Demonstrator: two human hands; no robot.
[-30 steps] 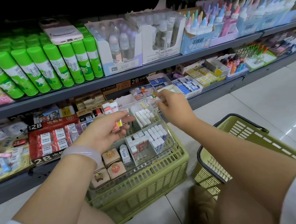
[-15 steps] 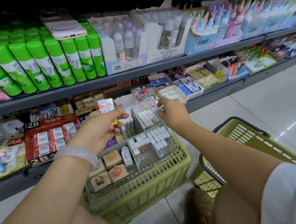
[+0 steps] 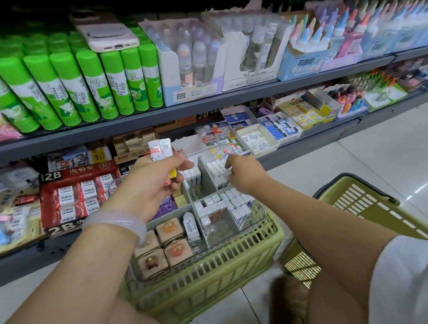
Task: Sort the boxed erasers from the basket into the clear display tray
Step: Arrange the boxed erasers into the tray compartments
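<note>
Clear glossy plastic tray (image 3: pixel 261 216), slatted basket (image 3: pixel 218 273)

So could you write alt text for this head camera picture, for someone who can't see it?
A person's left hand holds a stack of boxed erasers while the right hand reaches into a clear display tray resting on a green basket, before stationery shelves.

Left hand (image 3: pixel 152 186) covers the lower part of the small white boxed erasers (image 3: pixel 160 149) it grips. Right hand (image 3: pixel 245 173) fingertips hide whatever they pinch in the clear plastic display tray (image 3: pixel 261 216). Box print unreadable.
</note>
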